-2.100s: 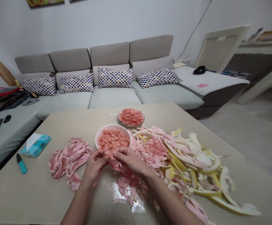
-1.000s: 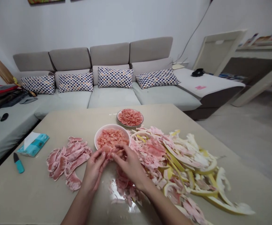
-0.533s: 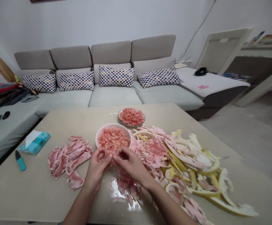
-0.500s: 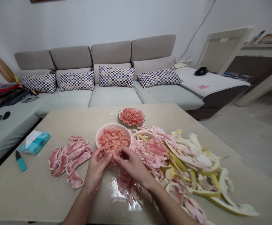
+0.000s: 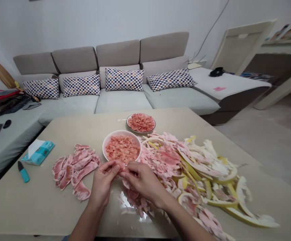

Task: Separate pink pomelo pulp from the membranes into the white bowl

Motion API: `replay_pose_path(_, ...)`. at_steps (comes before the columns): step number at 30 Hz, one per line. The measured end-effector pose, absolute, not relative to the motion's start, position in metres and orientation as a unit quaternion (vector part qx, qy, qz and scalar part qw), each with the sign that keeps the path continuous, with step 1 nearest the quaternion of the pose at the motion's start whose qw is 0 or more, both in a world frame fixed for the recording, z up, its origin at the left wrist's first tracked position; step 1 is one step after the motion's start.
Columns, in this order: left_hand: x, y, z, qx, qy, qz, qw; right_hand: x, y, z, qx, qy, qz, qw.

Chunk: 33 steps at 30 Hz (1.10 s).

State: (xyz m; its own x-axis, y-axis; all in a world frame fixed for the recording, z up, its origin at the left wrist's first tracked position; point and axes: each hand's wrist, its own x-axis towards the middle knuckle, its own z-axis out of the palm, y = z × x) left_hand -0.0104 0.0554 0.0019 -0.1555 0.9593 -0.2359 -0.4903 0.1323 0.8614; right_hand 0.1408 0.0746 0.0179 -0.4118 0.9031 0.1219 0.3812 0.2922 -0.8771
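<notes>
Through the head view, I judge the step in hand to be stripping the skin off a piece of pink fruit (image 5: 120,165). My left hand (image 5: 103,179) and right hand (image 5: 142,179) are nearly closed, thumbs and fingers pinching the piece between them, at the near rim of the white bowl (image 5: 104,150). The next move, I think, calls for a gentle pull apart, then letting clean flesh drop into the bowl. The piece looks pale pink, moist and ragged, though my fingers cover most of it. On the surface (image 5: 34,207), segments (image 5: 72,167) lie left of the bowl, a peel heap (image 5: 198,170) right.
</notes>
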Motion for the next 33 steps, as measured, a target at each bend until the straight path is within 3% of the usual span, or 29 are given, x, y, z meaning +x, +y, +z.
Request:
replay_pose_path(7,-0.009,0.057,0.003,0.209,0.443,0.583,0.648,0.15,0.073,0.026,-0.481,-0.73,0.4,0.275)
replay_pose_path(19,-0.011,0.057,-0.001,0.22,0.312,0.552,0.742,0.159,0.075,0.037,-0.445,-0.705,0.484,0.267)
replay_pose_path(24,-0.013,0.058,-0.001,0.242,0.262,0.523,0.774,0.162,0.079,0.035,-0.436,-0.73,0.449,0.274)
replay_pose_path(29,-0.015,0.059,0.003,0.229,0.295,0.543,0.752,0.162,0.081,0.031,-0.459,-0.718,0.433,0.294)
replay_pose_path(33,-0.015,0.056,0.008,0.229,0.36,0.557,0.713,0.17,0.083,0.033,-0.448,-0.731,0.443,0.26)
